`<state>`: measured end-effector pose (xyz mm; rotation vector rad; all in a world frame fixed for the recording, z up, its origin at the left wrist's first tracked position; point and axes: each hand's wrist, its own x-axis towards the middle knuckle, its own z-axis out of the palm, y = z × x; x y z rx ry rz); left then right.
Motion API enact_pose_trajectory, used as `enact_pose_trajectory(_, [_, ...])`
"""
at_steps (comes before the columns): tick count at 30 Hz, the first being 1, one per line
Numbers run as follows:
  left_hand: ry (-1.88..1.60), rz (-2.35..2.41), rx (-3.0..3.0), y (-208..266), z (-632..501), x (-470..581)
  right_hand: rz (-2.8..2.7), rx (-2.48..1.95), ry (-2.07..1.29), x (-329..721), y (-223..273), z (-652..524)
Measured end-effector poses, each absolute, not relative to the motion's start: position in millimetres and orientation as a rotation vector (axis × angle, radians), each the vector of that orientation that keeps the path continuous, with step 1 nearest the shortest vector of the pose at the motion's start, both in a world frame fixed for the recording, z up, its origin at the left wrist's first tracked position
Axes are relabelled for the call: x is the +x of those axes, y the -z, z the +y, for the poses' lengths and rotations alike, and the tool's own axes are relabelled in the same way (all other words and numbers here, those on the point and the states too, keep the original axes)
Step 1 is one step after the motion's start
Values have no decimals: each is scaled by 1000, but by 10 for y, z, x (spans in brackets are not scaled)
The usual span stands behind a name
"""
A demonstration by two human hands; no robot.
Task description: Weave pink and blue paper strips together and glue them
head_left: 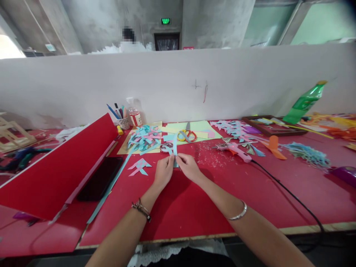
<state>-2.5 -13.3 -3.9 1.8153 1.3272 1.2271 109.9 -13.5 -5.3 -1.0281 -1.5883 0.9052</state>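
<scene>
Just above the red tabletop, my left hand and my right hand meet, fingers pinched on a light blue paper strip. One end of the strip stands up past my fingertips. Beyond my left hand is a pile of blue and pink paper strips on yellow paper. A woven pink and blue paper piece lies left of that hand. Past my fingers, scissors with yellow and red handles rest on pale yellow sheets.
At right lie a pink glue gun with a black cord, finished-looking woven paper pieces and a leaning green bottle. At left, a red board stands slanted beside a black phone. A white partition closes the back.
</scene>
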Motion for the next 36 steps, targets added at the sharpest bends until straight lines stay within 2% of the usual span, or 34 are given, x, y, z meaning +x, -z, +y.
enact_pose_trajectory(9, [-1330, 1318, 1544, 24, -130, -19, -1450, -1066, -971, 1106, -17, -168])
enact_pose_trajectory(17, [-1196, 1255, 1732, 34, -116, -20, -1411, -1030, -1013, 1116, 27, -123])
enact_pose_trajectory(26, [-1440, 1334, 1422, 59, -33, -122, -1484, -1124, -1016, 1104, 19, -132])
enact_pose_trajectory(29, [-1513, 1434, 1409, 67, 30, -169, -1563, -1067, -1175, 1103, -2, -159])
enact_pose_trajectory(32, [-1608, 1572, 1507, 25, 35, -189, -1751, -937, -1505, 1112, -27, -205])
enact_pose_trajectory(36, [-1458, 1231, 1809, -56, -43, -159, -2014, -736, -1849, 1150, -59, -252])
